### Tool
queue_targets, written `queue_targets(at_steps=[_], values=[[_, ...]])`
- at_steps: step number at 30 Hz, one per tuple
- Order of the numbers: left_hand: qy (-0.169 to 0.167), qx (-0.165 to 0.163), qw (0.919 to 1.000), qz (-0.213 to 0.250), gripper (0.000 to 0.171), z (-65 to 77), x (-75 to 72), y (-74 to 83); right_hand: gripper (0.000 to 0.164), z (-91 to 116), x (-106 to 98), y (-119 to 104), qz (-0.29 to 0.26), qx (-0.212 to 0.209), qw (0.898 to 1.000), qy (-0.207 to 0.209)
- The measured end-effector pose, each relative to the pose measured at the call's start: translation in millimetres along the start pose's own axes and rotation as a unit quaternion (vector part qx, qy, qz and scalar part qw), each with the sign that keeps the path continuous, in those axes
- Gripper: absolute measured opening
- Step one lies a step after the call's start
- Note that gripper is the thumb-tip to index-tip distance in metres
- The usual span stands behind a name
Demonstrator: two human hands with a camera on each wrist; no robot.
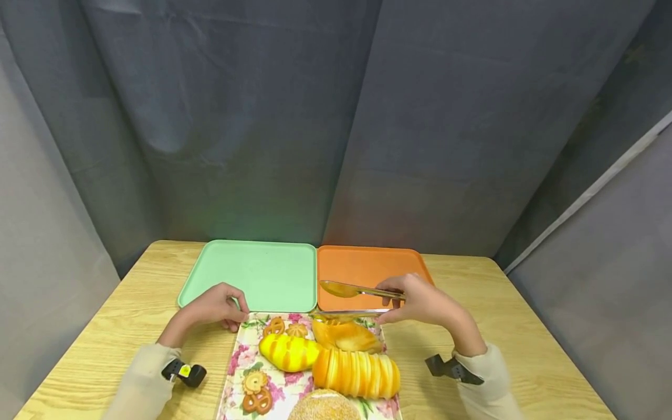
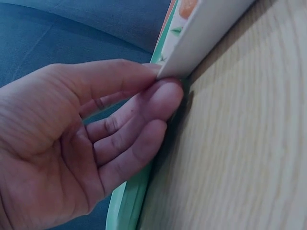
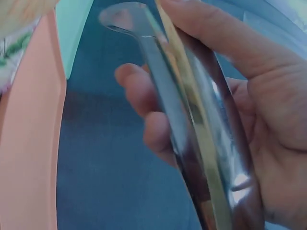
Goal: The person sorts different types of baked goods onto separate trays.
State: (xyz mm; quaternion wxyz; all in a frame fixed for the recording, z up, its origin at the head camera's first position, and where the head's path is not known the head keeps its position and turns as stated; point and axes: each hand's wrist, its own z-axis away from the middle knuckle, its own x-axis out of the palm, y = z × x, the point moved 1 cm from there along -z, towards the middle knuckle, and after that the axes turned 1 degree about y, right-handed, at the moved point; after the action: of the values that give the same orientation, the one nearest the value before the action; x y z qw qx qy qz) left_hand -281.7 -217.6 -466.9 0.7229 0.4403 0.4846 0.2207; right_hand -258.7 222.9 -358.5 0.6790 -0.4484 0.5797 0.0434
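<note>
Tongs (image 1: 350, 302) of shiny metal, long and narrow with rounded spoon-like tips, are gripped near their hinged end by the right hand (image 1: 420, 302), fingers and thumb curled round both arms. They lie level above the near edge of the orange tray (image 1: 367, 265) and the far end of the floral tray (image 1: 236, 361), just over a golden bread roll (image 1: 343, 336). The left hand (image 1: 212, 306) pinches the floral tray's far left corner, beside the green tray (image 1: 252, 274).
</note>
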Motion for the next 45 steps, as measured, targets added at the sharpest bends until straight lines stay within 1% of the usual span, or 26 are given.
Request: queue_targets(at_steps=[2, 5, 11, 17, 21, 24, 26, 28, 31, 35, 38, 43, 45], values=[[-0.001, 0.003, 1.0, -0.002, 0.012, 0.3, 0.3, 0.0, 0.03, 4.2, -2.9, 4.7, 0.002, 0.005, 1.0, -0.014], [-0.003, 0.007, 1.0, -0.004, 0.012, 0.9, 0.1, -0.3, 0.03, 8.9, -7.3, 9.8, 0.001, 0.005, 0.999, -0.037], [-0.008, 0.012, 0.9999, -0.001, 0.013, 1.1, -1.0, -1.3, 0.05, 14.5, -13.5, 15.4, -0.004, 0.009, 0.996, -0.086], [-0.01, 0.017, 0.9998, 0.001, 0.013, 0.3, 0.0, -2.7, 0.056, 15.0, -13.0, 25.9, -0.01, -0.001, 0.991, -0.132], [-0.009, 0.019, 0.9998, 0.003, 0.012, 0.8, 0.6, -4.4, 0.061, 14.4, -9.6, 35.1, -0.022, 0.013, 0.988, -0.154], [-0.009, 0.018, 0.9998, 0.005, 0.012, 0.8, 0.7, -5.2, 0.064, 14.7, -8.7, 37.1, -0.028, 0.024, 0.987, -0.156], [-0.01, 0.017, 0.9998, 0.007, 0.012, 0.4, 0.5, -5.3, 0.063, 14.6, -8.1, 35.6, -0.027, 0.024, 0.988, -0.153], [-0.01, 0.017, 0.9998, 0.009, 0.013, 0.0, 0.3, -5.4, 0.063, 14.3, -7.4, 34.6, -0.015, 0.021, 0.988, -0.15], [-0.011, 0.017, 0.9997, 0.01, 0.013, -0.2, 0.0, -5.3, 0.063, 13.9, -5.8, 33.3, -0.006, 0.029, 0.988, -0.15], [-0.012, 0.018, 0.9997, 0.013, 0.013, 0.3, -0.3, -5.5, 0.062, 12.8, -3.9, 33.7, -0.006, 0.043, 0.988, -0.147], [-0.013, 0.021, 0.9996, 0.014, 0.013, 0.8, -0.9, -5.1, 0.057, 11.1, -2.7, 34.6, 0.005, 0.032, 0.991, -0.13], [-0.013, 0.024, 0.9995, 0.015, 0.013, 1.8, -1.9, -4.5, 0.045, 8.7, -1.3, 34.0, 0.036, 0.001, 0.995, -0.088], [-0.014, 0.024, 0.9995, 0.017, 0.013, 2.2, -2.1, -4.8, 0.039, 8.0, -1.0, 32.7, 0.044, 0.004, 0.997, -0.07]])
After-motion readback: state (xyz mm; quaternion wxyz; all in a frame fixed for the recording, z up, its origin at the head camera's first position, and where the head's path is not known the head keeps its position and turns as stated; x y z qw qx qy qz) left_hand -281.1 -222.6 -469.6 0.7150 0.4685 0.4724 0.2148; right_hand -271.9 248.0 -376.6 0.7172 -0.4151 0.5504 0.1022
